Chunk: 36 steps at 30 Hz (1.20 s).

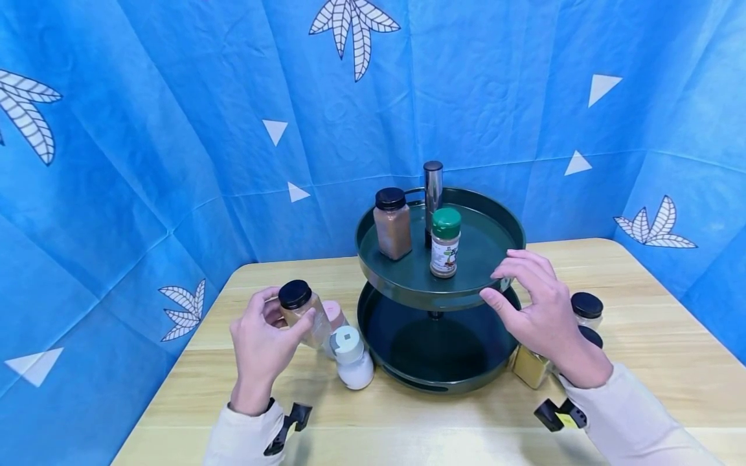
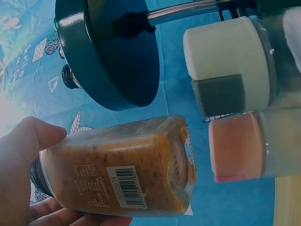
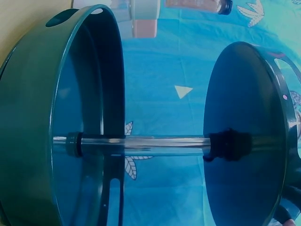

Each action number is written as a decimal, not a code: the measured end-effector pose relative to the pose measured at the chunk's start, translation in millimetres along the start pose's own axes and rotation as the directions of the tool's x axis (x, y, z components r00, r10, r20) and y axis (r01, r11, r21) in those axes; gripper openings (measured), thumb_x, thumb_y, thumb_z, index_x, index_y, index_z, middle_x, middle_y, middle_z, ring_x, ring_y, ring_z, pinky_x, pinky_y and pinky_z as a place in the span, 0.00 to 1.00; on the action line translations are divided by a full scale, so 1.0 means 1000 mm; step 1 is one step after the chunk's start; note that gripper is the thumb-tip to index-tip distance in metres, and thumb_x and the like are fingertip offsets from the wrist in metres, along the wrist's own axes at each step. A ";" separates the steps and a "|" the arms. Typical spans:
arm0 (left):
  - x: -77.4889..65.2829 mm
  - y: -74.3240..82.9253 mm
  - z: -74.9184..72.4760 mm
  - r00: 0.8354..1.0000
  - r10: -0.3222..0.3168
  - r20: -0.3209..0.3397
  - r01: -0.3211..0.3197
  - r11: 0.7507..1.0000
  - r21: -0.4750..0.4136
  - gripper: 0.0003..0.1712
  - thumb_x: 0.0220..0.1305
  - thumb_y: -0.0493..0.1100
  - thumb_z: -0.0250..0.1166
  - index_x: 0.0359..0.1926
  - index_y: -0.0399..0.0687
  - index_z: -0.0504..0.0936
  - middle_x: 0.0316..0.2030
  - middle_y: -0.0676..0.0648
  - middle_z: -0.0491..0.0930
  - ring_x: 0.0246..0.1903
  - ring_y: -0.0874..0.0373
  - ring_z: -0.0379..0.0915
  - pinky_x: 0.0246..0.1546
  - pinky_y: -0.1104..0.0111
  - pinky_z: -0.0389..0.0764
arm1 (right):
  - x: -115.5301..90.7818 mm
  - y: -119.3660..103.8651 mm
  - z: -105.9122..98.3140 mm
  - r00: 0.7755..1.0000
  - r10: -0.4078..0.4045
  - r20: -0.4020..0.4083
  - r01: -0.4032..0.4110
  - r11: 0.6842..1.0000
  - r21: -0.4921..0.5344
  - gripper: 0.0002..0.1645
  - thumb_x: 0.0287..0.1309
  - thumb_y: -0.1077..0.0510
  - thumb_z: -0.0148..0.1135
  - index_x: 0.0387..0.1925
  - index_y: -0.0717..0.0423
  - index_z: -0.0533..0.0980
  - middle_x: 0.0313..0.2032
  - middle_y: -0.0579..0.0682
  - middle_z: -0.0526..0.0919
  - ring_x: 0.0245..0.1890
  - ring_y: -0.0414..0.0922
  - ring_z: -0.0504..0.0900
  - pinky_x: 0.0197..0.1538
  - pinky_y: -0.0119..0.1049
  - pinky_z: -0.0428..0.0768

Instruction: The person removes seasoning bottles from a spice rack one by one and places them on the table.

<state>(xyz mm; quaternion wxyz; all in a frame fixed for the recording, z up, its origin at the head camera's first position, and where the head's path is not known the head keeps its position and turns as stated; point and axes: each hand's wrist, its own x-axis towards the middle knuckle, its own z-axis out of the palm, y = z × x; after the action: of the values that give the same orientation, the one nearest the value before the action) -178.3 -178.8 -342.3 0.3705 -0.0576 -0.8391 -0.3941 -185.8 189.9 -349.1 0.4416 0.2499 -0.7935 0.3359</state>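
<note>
My left hand (image 1: 265, 336) grips a square jar (image 2: 113, 169) of orange-brown seasoning near its black lid. It is tilted, its base toward the right in the left wrist view, where a barcode label shows. Beside it stand a white-capped shaker (image 1: 354, 362) and a pink-capped jar (image 1: 333, 314). My right hand (image 1: 539, 307), thumb apart from loosely bent fingers, is at the right rim of the upper tray (image 1: 408, 289) of a dark green two-tier rack. Only a fingertip (image 3: 288, 222) shows in the right wrist view. On that tray stand a black-lidded brown spice jar (image 1: 393, 226) and a green-capped spice bottle (image 1: 445, 246).
Below, the lower tray (image 1: 434, 349) sits on the wooden table (image 1: 443, 427), and a metal post (image 3: 164, 144) joins both tiers. Behind my right hand stand black-lidded jars (image 1: 586, 307) and a yellowish jar (image 1: 531, 367). Blue patterned cloth (image 1: 350, 129) surrounds the table's back and sides.
</note>
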 end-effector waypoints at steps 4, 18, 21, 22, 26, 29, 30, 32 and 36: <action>-0.003 -0.001 -0.001 1.000 -0.018 0.005 0.018 1.000 0.005 0.29 0.37 0.35 0.77 0.44 0.33 0.77 0.30 0.31 0.85 0.27 0.44 0.83 0.28 0.50 0.86 | 0.000 0.000 0.000 1.000 0.002 -0.001 -0.002 1.000 0.005 0.15 0.40 0.58 0.73 0.33 0.57 0.80 0.34 0.58 0.84 0.53 0.58 0.74 0.50 0.65 0.75; -0.012 -0.012 -0.002 0.996 -0.077 0.033 0.075 0.995 0.061 0.30 0.35 0.38 0.78 0.42 0.35 0.76 0.29 0.35 0.86 0.28 0.48 0.83 0.28 0.55 0.87 | 0.000 0.001 0.000 1.000 0.001 -0.008 -0.001 1.000 0.004 0.15 0.44 0.55 0.73 0.33 0.57 0.80 0.34 0.58 0.85 0.53 0.58 0.74 0.50 0.65 0.75; -0.014 -0.014 -0.001 0.996 -0.084 0.044 0.081 0.995 0.064 0.30 0.34 0.38 0.78 0.42 0.35 0.76 0.29 0.35 0.86 0.28 0.47 0.83 0.28 0.54 0.86 | -0.001 0.001 0.000 1.000 0.006 -0.006 -0.006 1.000 0.000 0.15 0.42 0.56 0.73 0.33 0.57 0.80 0.34 0.58 0.85 0.53 0.57 0.74 0.49 0.65 0.75; -0.015 -0.015 -0.001 0.995 -0.088 0.050 0.084 0.994 0.063 0.30 0.34 0.38 0.78 0.42 0.35 0.76 0.30 0.34 0.86 0.28 0.47 0.83 0.28 0.54 0.86 | -0.001 0.001 0.000 1.000 0.007 -0.006 -0.007 1.000 0.000 0.15 0.41 0.57 0.73 0.33 0.57 0.80 0.34 0.58 0.85 0.53 0.58 0.74 0.49 0.65 0.75; -0.018 -0.016 0.002 0.991 -0.104 0.079 0.100 0.994 0.053 0.29 0.35 0.37 0.78 0.41 0.35 0.76 0.31 0.34 0.86 0.30 0.47 0.83 0.29 0.55 0.86 | -0.001 0.001 0.000 1.000 0.008 -0.005 -0.008 1.000 -0.001 0.16 0.39 0.59 0.74 0.34 0.58 0.80 0.35 0.58 0.85 0.53 0.57 0.74 0.50 0.65 0.75; -0.022 -0.018 0.004 0.988 -0.120 0.099 0.115 0.991 0.063 0.29 0.35 0.37 0.77 0.41 0.35 0.75 0.32 0.34 0.86 0.31 0.47 0.83 0.31 0.55 0.87 | -0.002 0.001 0.001 1.000 0.005 -0.005 -0.005 1.000 -0.002 0.16 0.39 0.60 0.74 0.34 0.58 0.80 0.35 0.58 0.85 0.54 0.57 0.74 0.50 0.65 0.75; -0.023 -0.020 0.004 0.986 -0.126 0.105 0.119 0.990 0.070 0.28 0.35 0.37 0.77 0.41 0.35 0.75 0.32 0.34 0.85 0.31 0.47 0.83 0.31 0.55 0.87 | -0.002 0.001 0.001 1.000 0.008 -0.005 -0.008 1.000 -0.003 0.16 0.39 0.59 0.74 0.34 0.58 0.80 0.35 0.58 0.85 0.54 0.57 0.74 0.50 0.65 0.75; -0.025 -0.022 0.006 0.985 -0.133 0.114 0.123 0.988 0.091 0.28 0.36 0.39 0.77 0.41 0.36 0.75 0.32 0.34 0.85 0.32 0.47 0.83 0.31 0.55 0.87 | -0.002 0.002 0.001 1.000 0.007 -0.006 -0.007 1.000 -0.002 0.16 0.38 0.59 0.74 0.34 0.58 0.80 0.35 0.58 0.85 0.54 0.57 0.74 0.50 0.65 0.75; -0.029 -0.027 0.008 0.981 -0.145 0.129 0.130 0.985 0.117 0.28 0.36 0.41 0.77 0.40 0.37 0.75 0.33 0.35 0.86 0.32 0.47 0.83 0.31 0.56 0.87 | -0.001 0.002 0.001 1.000 0.009 -0.011 -0.009 1.000 0.001 0.16 0.39 0.58 0.74 0.34 0.57 0.80 0.35 0.58 0.85 0.53 0.57 0.74 0.49 0.65 0.76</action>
<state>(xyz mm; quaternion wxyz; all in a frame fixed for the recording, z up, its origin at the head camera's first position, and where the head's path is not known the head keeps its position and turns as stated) -172.7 -185.9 -381.7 0.2861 -0.0063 -0.8846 -0.3681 -186.6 190.6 -351.1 0.4442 0.2449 -0.7920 0.3398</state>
